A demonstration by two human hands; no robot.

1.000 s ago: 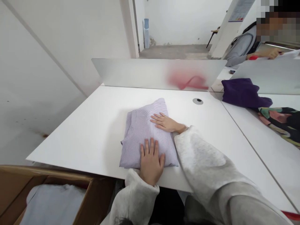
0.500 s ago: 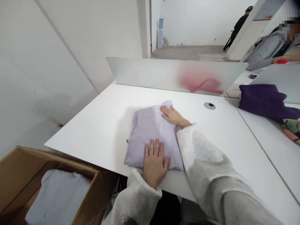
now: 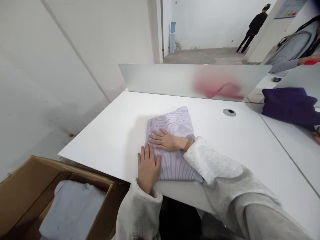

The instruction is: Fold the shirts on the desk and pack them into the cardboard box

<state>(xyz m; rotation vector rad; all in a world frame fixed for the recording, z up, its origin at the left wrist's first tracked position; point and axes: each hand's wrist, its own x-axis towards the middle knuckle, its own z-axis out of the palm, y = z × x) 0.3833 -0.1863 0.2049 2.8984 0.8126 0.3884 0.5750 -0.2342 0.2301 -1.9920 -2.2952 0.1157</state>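
Observation:
A folded purple-and-white striped shirt lies on the white table near its front edge. My right hand rests flat on the middle of the shirt, fingers stretched out toward the left. My left hand lies flat at the shirt's near left corner, fingers apart, partly on the table. Both arms wear light grey sleeves.
An open cardboard box with a pale blue garment stands at the lower left, below the table. A frosted divider runs along the table's far edge. A dark purple cloth lies on the neighbouring table. Another person's grey sleeve shows at the far right.
My right hand has slid from the shirt's far right corner to its middle. My left hand has shifted left to the shirt's near left corner. The view has panned slightly left.

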